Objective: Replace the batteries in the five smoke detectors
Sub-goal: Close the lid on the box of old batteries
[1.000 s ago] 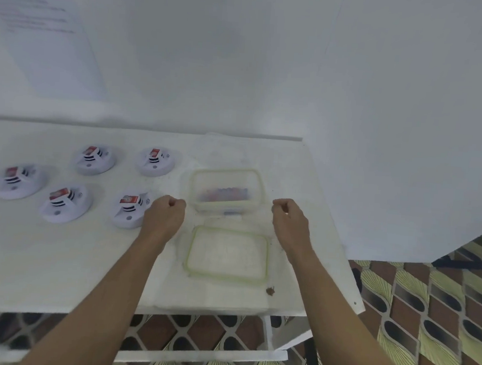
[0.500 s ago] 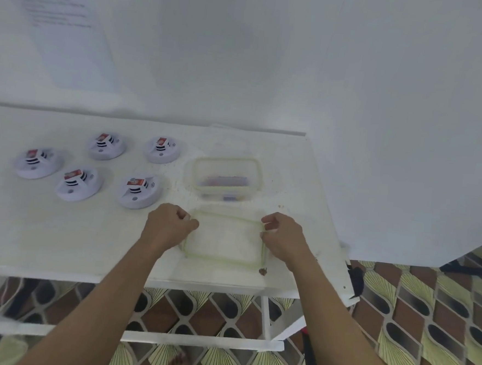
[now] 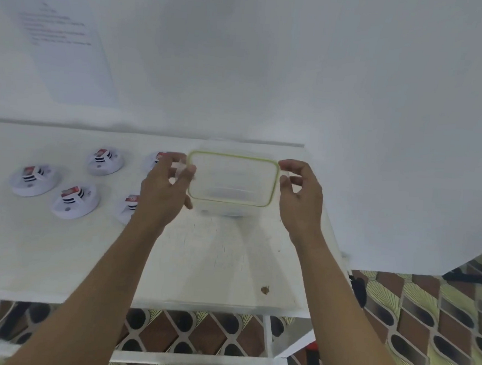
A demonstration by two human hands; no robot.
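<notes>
**Hands at either end of the green-rimmed lid**

Fingers of the left hand (image 3: 163,189) and right hand (image 3: 300,196) curl around the short ends of a clear lid (image 3: 232,179) with a green rim. Each hand pinches an edge, though motion blur on the left fingertips makes the exact contact hard to read. The lid sits over a clear container (image 3: 220,211), of which only the lower wall shows; its contents cannot be made out. At nine o'clock from the left hand lie five smoke detectors on the white table (image 3: 58,249). Three are in full view (image 3: 34,180) (image 3: 76,200) (image 3: 104,160); the left hand and forearm cover much of the other two (image 3: 128,207) (image 3: 154,160). At eleven o'clock, a paper sheet (image 3: 69,53) on the wall carries text too blurred to read.
</notes>
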